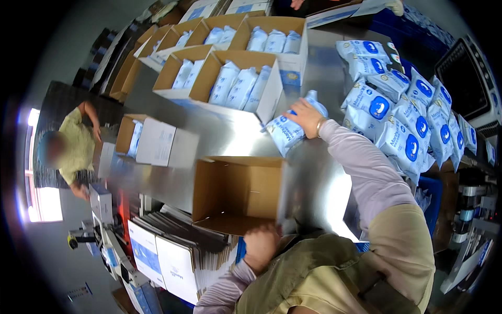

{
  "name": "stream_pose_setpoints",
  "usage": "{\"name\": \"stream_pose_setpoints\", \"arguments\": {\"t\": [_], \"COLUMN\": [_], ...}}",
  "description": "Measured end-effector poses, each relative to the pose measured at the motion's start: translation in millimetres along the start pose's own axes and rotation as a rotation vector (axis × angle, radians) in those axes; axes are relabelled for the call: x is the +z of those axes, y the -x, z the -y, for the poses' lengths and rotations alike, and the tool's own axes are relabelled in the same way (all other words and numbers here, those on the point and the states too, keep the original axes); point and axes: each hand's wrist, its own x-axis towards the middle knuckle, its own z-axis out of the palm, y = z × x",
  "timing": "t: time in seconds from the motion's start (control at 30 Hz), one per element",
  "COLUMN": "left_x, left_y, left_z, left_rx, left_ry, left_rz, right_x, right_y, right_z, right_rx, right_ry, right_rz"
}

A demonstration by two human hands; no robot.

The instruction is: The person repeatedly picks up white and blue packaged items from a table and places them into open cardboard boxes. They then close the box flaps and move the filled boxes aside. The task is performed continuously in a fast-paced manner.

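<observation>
My right hand (306, 118) grips a light blue pack of wipes (285, 135) from above, its fingers wrapped over the far end. The pack lies on the metal table beside a filled carton. My left hand (260, 244) is curled closed at the near edge of an open cardboard box (238, 188), and its fingertips are partly hidden. Bare brown walls show inside this box. To the right of my right hand, a large heap of similar packs (379, 107) is piled up.
Beyond stand several open cartons (206, 103) holding upright packs. One smaller filled carton (157, 141) is at the left. Flattened cartons (175, 261) stand stacked at the lower left. A person (76, 141) works far left; a monitor (465, 78) stands at right.
</observation>
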Motion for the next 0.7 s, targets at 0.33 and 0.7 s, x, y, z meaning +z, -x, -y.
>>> {"name": "stream_pose_setpoints", "arguments": {"t": [0.33, 0.7], "left_x": [38.5, 47.6], "left_y": [-8.2, -5.0], "left_z": [42.4, 49.2], "left_rx": [-0.028, 0.008], "left_ry": [0.165, 0.21], "left_rz": [-0.41, -0.067], "right_x": [-194.3, 80.8], "right_y": [49.3, -132.5], "right_z": [141.9, 369.0], "right_rx": [0.206, 0.61], "right_ry": [-1.456, -1.121], "right_rz": [0.25, 0.599]}}
